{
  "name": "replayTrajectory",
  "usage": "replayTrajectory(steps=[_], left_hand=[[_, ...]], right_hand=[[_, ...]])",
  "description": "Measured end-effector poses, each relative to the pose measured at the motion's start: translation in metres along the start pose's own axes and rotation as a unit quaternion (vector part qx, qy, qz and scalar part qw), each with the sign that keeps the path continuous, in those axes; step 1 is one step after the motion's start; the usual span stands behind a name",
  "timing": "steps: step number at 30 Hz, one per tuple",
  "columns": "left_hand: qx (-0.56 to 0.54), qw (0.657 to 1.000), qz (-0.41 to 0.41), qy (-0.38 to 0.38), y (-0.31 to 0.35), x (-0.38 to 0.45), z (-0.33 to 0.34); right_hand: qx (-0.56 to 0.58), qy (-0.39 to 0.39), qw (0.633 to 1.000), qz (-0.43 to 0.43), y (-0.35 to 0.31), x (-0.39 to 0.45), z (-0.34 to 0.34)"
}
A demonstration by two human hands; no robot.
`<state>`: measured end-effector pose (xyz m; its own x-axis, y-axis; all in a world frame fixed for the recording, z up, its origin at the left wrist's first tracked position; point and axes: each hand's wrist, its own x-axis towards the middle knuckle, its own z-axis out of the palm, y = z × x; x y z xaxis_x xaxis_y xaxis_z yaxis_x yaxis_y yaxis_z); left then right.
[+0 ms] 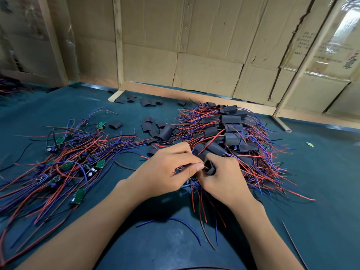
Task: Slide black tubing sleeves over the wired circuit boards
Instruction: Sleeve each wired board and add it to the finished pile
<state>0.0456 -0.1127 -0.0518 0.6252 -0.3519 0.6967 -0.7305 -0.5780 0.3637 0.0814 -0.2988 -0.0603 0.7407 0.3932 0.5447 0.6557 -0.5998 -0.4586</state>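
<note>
Head view: short black sleeve point(209, 167), open-ended.

— What do we record for the left hand point(165, 168)?

— We note it comes in from the lower left on a bare forearm, knuckles up, fingers curled, thumb and forefinger pinched together at the tip.

— And the right hand point(224, 176)?

— We find it entering from the lower right, forearm bare, fingers curled in a grip, forefinger hooked over the top. Both hands meet at the centre, fingertips touching or nearly so; we cannot tell which.
</note>
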Motion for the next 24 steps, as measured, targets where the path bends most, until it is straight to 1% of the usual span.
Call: replayTrajectory(steps=[4,7,10,12,13,15,16,18,20,21,22,24], left_hand=[[0.047,0.999,-0.017,-0.021,0.001,0.002,-0.002],[0.071,0.995,-0.034,-0.059,0.003,0.004,-0.004],[0.043,0.990,-0.057,-0.118,0.005,0.003,-0.004],[0.039,0.988,-0.058,-0.138,0.004,0.001,-0.004],[0.035,0.988,-0.055,-0.138,0.004,0.000,-0.004],[0.007,0.991,-0.054,-0.121,0.005,0.001,-0.001],[-0.009,0.994,-0.051,-0.098,0.006,0.002,0.000],[-0.018,0.999,-0.033,-0.036,0.004,0.004,0.000],[0.001,1.000,-0.011,0.022,-0.001,0.003,-0.002],[0.007,0.999,-0.006,0.044,-0.003,0.003,-0.003],[0.008,0.998,-0.006,0.062,-0.005,0.002,-0.003],[0.002,0.995,-0.020,0.096,-0.008,0.002,-0.004]], right_hand=[[0.017,-0.011,1.000,0.016,-0.003,-0.001,0.001],[0.056,-0.034,0.997,0.030,-0.007,0.000,-0.001],[0.102,-0.082,0.990,0.043,-0.009,-0.001,-0.002],[0.112,-0.117,0.986,0.046,-0.010,-0.001,-0.001],[0.118,-0.122,0.985,0.039,-0.011,-0.001,0.001],[0.149,-0.107,0.982,0.039,-0.012,-0.002,0.005],[0.167,-0.090,0.980,0.051,-0.013,-0.002,0.007],[0.209,-0.049,0.974,0.075,-0.015,-0.001,0.010],[0.278,-0.011,0.957,0.084,-0.017,0.000,0.009],[0.331,0.000,0.939,0.089,-0.018,0.001,0.007],[0.394,0.005,0.914,0.096,-0.018,0.003,0.005],[0.504,0.008,0.855,0.120,-0.019,0.005,0.004]])
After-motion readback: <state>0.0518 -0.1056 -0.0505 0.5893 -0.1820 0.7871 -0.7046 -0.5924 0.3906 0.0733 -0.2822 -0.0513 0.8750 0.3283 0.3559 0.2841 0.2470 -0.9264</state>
